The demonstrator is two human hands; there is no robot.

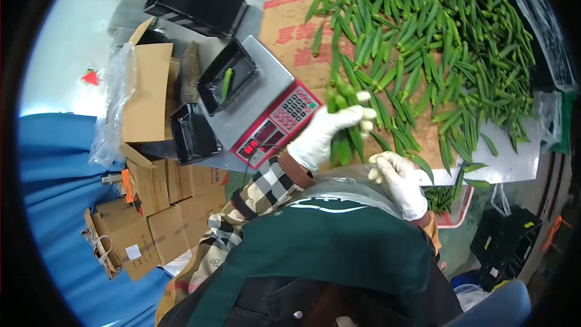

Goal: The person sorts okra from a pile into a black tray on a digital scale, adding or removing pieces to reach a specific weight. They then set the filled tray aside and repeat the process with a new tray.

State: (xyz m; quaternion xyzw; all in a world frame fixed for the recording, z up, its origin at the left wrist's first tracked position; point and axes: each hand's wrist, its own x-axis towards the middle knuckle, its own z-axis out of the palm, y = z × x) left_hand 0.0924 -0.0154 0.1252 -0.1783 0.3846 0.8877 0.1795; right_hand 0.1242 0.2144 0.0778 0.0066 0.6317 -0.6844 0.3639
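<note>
My left hand [331, 128], in a white glove, is wrapped around a bunch of several green okra pods [342, 145], held over the cardboard near the table's front edge. My right hand [400, 184], also gloved, is at the front edge with its fingers curled in; whether anything is inside them is hidden. A large heap of okra [417, 36] spreads over the cardboard sheet [290, 30]. Left of my left hand, a red digital scale [284, 118] bears a black plastic tray [209, 88] with one okra pod [227, 85] in it.
Another black tray [192, 133] lies beside the scale, and a stack of black trays [196, 0] stands behind it. Cardboard boxes [148, 94] are at the left. Below the table's right front edge, a red-rimmed container [463, 209] holds more okra. A black crate [508, 239] stands lower right.
</note>
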